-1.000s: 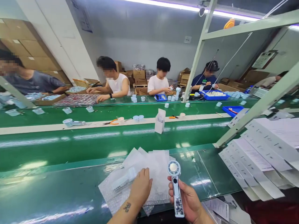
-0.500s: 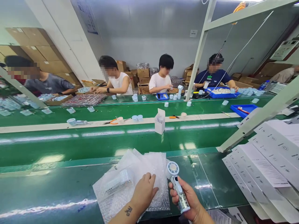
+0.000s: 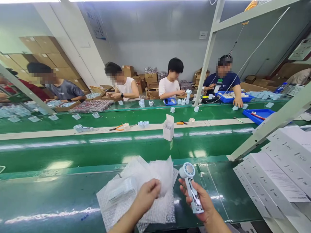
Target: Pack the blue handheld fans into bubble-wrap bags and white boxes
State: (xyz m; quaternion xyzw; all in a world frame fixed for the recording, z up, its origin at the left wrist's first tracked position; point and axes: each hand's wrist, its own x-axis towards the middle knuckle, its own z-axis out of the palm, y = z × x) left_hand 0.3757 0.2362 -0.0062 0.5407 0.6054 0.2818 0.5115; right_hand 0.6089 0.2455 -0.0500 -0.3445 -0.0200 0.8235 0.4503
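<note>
A pale blue handheld fan (image 3: 193, 194) with a round head and a shiny silver handle is in my right hand (image 3: 202, 200), its head pointing away from me. My left hand (image 3: 148, 192) pinches the top bubble wrap bag (image 3: 161, 173), lifting its edge off a loose pile of bags on the bench. Toward the left of that pile, a wrapped fan (image 3: 123, 189) shows faintly through clear bubble wrap. The tips of my left fingers are partly hidden by the hand itself.
An open white box (image 3: 168, 127) stands on the green conveyor (image 3: 109, 147). Printed white cartons (image 3: 269, 181) are stacked at the right, beside a slanted metal post (image 3: 255, 142). Across the line, several co-workers handle blue parts near a blue tray (image 3: 259, 115).
My left hand has closed on a bag and raised its edge. The fan in my right hand has moved slightly right. One co-worker at the far right has reached onto the belt.
</note>
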